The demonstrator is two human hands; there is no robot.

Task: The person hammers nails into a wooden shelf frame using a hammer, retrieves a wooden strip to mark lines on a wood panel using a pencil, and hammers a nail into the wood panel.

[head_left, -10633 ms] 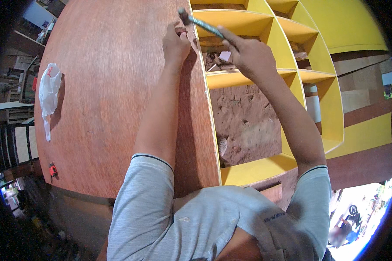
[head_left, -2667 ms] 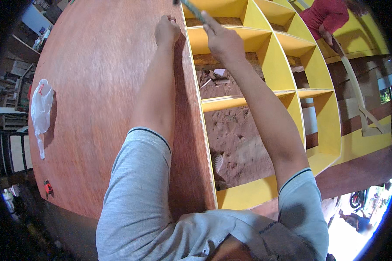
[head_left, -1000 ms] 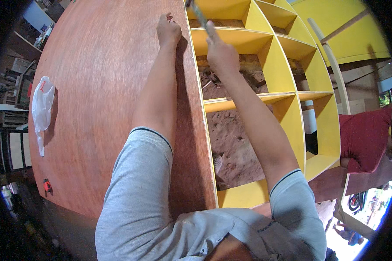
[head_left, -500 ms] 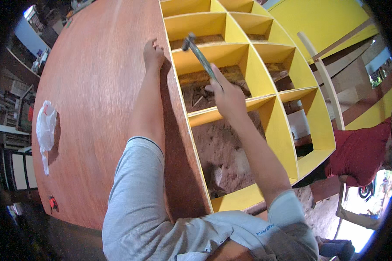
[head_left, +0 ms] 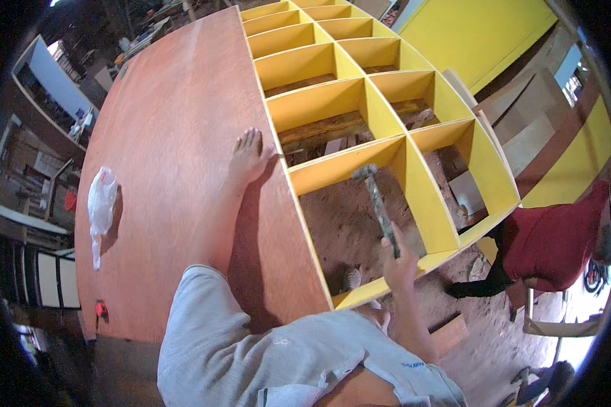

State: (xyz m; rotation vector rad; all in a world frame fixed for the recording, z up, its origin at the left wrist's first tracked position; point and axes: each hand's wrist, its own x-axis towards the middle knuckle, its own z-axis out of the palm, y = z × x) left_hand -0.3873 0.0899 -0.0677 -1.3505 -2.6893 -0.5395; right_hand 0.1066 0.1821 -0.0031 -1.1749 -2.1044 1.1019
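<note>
My left hand point(head_left: 250, 156) lies on the reddish plywood panel point(head_left: 156, 115) near its right edge, fingers spread, holding nothing. My right hand point(head_left: 400, 261) grips the handle of a hammer point(head_left: 377, 200), whose head is over the lower compartment of the yellow cubby shelving point(head_left: 428, 207) to the right of the panel. The shelving's open cells show dirt and scraps below. A white plastic bag point(head_left: 102, 207) and a small red tape measure point(head_left: 102, 309) sit on the left part of the panel.
A co-worker in a red top point(head_left: 543, 241) stands at the lower right, beside a pale wooden frame point(head_left: 563, 327). A yellow board point(head_left: 475, 41) and plywood pieces point(head_left: 523, 149) lie beyond the shelving. Cluttered workshop items point(head_left: 47, 169) fill the left side.
My head view has shifted, showing more of the shelving's far end. My left hand is lower in view with fingers spread; my right hand and hammer have swung down and right from the panel's edge.
</note>
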